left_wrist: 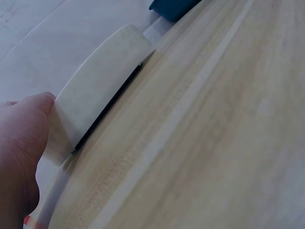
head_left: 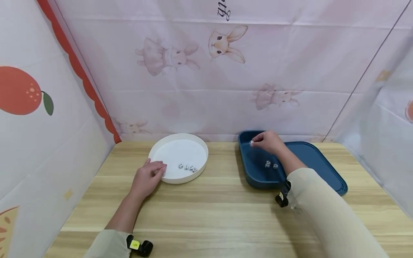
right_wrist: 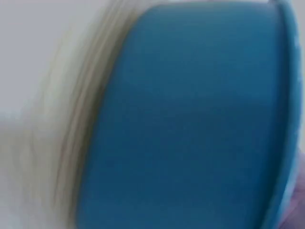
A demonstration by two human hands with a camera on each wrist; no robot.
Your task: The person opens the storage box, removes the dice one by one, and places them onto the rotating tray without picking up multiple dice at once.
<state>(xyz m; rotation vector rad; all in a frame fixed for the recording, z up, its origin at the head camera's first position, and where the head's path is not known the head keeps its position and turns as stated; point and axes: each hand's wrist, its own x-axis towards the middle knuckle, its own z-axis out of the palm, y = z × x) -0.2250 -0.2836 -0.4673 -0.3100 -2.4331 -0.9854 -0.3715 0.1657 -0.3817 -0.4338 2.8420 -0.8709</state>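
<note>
My right hand pinches a white die with dark pips between thumb and fingertips, over the far left part of a deep blue box. More dice lie on the box floor, nearer to me. At the left, my left hand holds the near-left rim of a round white tray. Several dice sit in a loose row near the tray's front right. From the left wrist, the thumb shows against the tray's outer wall. The right wrist view is blurred and mostly filled by the box's side.
A flat blue lid lies to the right of the box, partly behind my right forearm. Wood-grain tabletop stretches between tray and box and toward me. Printed cloth hangs close behind both containers, with more cloth at either side.
</note>
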